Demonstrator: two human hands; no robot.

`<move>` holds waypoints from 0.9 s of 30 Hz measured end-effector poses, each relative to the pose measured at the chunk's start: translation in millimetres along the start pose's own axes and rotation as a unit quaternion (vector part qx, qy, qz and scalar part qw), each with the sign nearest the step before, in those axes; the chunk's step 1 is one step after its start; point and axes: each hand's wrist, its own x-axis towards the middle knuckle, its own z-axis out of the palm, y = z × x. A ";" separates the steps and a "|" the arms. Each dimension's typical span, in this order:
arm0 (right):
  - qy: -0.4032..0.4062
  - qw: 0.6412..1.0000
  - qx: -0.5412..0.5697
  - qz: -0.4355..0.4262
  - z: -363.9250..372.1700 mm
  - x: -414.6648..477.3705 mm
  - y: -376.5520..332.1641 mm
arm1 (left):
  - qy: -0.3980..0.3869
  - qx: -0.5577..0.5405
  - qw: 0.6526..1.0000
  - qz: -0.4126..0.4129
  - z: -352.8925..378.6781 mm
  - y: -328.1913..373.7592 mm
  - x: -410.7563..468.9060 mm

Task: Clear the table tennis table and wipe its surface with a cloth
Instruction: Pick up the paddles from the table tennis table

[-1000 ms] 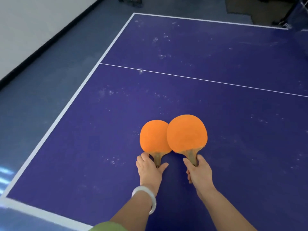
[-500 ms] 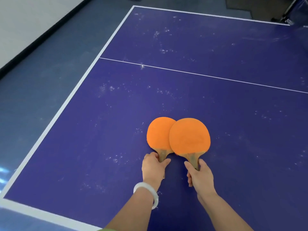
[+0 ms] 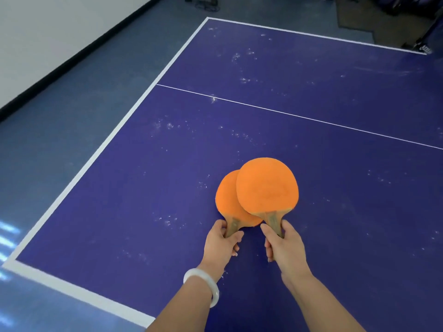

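Two overlapping paddles [image 3: 267, 185], one in left hand [image 3: 221, 243], one in right hand [image 3: 285, 245].

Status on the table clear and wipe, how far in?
Early. Done: nothing visibly finished. In hand: left hand grips the left orange wooden-handled paddle, right hand grips the right orange wooden-handled paddle, which overlaps it, over the purple table tennis table. Left: put both aside, then wipe; white specks dot the surface and no cloth is in view.
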 end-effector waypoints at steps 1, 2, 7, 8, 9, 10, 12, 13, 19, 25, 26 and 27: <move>-0.014 1.000 -0.002 -0.007 -0.4 -1.9 -1.8 | 0.011 -0.013 1.000 -0.004 -3.0 -0.7 -5.3; -0.030 0.999 -0.003 -0.015 -0.5 -4.0 -3.5 | 0.022 -0.027 0.999 -0.009 -6.0 -1.3 -11.0; -0.129 0.990 -0.021 -0.052 -1.1 -24.0 -4.9 | 0.046 -0.095 0.993 -0.043 -17.7 -7.2 -57.7; -0.154 0.986 -0.027 -0.060 -1.3 -29.6 -4.6 | 0.053 -0.107 0.992 -0.045 -18.5 -9.8 -69.7; -0.182 0.980 -0.032 -0.067 -1.2 -36.1 -4.2 | 0.068 -0.117 0.990 -0.046 -19.1 -13.0 -82.3; -0.211 0.974 -0.038 -0.075 -0.9 -43.4 -3.4 | 0.089 -0.126 0.987 -0.048 -19.6 -17.3 -95.5; -0.267 0.958 -0.051 -0.092 2.7 -59.4 -1.4 | 0.134 -0.143 0.979 -0.054 -22.1 -28.0 -121.5; -0.292 0.949 -0.059 -0.100 5.7 -68.6 0.1 | 0.155 -0.151 0.975 -0.059 -24.6 -34.7 -135.1; -0.425 0.887 -0.122 -0.133 45.0 -143.2 12.5 | 0.262 -0.210 0.937 -0.096 -62.2 -92.6 -230.8; -0.550 0.796 -0.192 -0.163 102.6 -253.9 33.0 | 0.376 -0.265 0.882 -0.106 -113.8 -164.9 -351.0; -0.566 0.781 -0.202 -0.171 112.4 -275.5 38.6 | 0.396 -0.276 0.869 -0.105 -121.3 -179.1 -373.2; -0.581 0.765 -0.214 -0.178 122.5 -298.7 45.4 | 0.416 -0.289 0.856 -0.105 -128.4 -193.9 -396.7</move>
